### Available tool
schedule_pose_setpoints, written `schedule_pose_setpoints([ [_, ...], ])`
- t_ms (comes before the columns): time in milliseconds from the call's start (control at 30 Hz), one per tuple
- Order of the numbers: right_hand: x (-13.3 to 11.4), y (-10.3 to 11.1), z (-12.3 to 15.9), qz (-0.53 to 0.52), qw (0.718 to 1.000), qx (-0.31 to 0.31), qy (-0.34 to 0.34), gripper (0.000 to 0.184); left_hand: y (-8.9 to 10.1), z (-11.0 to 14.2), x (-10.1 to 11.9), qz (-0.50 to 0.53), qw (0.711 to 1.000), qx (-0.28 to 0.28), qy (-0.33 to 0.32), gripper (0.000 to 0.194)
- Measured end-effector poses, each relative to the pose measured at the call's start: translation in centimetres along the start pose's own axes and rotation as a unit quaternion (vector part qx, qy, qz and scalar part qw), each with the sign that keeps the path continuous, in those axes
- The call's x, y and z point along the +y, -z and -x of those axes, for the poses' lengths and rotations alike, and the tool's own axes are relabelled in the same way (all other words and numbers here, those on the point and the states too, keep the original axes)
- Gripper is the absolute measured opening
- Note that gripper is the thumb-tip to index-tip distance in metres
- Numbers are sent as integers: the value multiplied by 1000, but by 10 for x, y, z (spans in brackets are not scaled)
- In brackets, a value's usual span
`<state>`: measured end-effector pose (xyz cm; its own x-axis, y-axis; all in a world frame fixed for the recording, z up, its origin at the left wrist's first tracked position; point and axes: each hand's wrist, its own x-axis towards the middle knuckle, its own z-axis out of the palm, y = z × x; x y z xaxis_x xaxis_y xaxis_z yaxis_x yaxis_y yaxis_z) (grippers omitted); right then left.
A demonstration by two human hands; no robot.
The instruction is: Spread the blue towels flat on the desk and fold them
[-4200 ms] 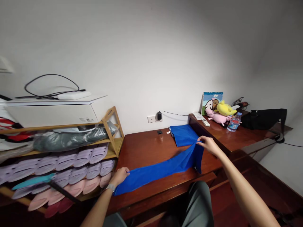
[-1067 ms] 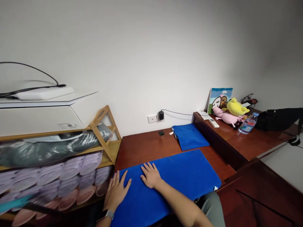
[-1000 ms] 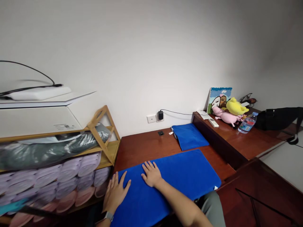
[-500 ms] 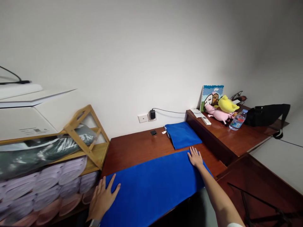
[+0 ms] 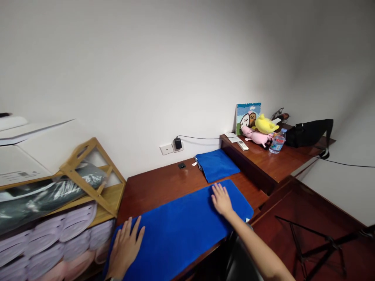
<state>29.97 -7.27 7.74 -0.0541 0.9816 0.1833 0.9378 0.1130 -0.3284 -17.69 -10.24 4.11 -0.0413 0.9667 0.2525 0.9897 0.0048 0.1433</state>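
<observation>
A long blue cloth (image 5: pixel 178 222) is spread flat over the front of a reddish-brown desk (image 5: pixel 155 185). At the cloth's left end lies my left hand (image 5: pixel 125 246), fingers stretched and a little apart. My right hand (image 5: pixel 222 200) rests flat on the cloth's upper right part, palm down. Beyond it, near the wall, sits a second blue cloth (image 5: pixel 218 164), folded, with a white tag at its left edge. A small white tag also shows at the right corner of the long cloth.
Right of the desk, a raised top holds plush toys (image 5: pixel 265 124), a water bottle (image 5: pixel 277 141), a remote (image 5: pixel 242 145) and a black bag (image 5: pixel 307 133). On the left stands a wooden rack (image 5: pixel 109 195) with slippers. A black tripod (image 5: pixel 328 244) stands at lower right.
My right hand has moved left across the long blue cloth, baring its right corner. My left hand stays at the left end. The view has shifted slightly rightward.
</observation>
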Motion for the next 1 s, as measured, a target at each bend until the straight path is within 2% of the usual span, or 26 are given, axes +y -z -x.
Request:
schedule_pose_setpoints([
  [67,-44,-11,20,-43,996,-17,72,59,3,2,22,4,999,2,-46,74],
  [133,-79,-23,33,-78,987,-44,135,61,1,6,35,-4,998,2,-59,72],
  [200,-96,-31,37,-92,982,-67,150,63,-4,12,33,-20,999,6,-38,72],
  [233,-97,-33,36,-91,984,-76,136,63,-8,15,27,-27,999,6,-18,73],
  [300,-83,-33,31,-75,989,-89,86,62,-17,20,10,-33,999,-4,17,73],
  [400,-36,-26,22,-30,995,-92,21,60,-24,25,-8,-34,998,-28,42,75],
  [600,68,-3,15,87,981,-104,-136,64,-11,26,4,-36,996,-53,65,74],
  [667,88,5,8,107,975,-113,-158,64,-6,24,4,-23,995,-67,71,72],
  [733,92,13,-3,119,976,-100,-152,63,-3,20,1,-14,994,-71,76,70],
  [767,85,15,-9,122,979,-82,-138,62,-1,17,0,-13,995,-67,74,69],
  [833,55,15,-22,113,989,-41,-87,61,1,9,2,-13,998,-44,53,66],
  [900,9,5,-32,81,996,-22,-21,60,1,0,8,-12,999,-23,24,64],
  [1000,-58,-24,-39,16,995,-49,81,59,-3,-12,16,-13,999,-25,16,64],
])
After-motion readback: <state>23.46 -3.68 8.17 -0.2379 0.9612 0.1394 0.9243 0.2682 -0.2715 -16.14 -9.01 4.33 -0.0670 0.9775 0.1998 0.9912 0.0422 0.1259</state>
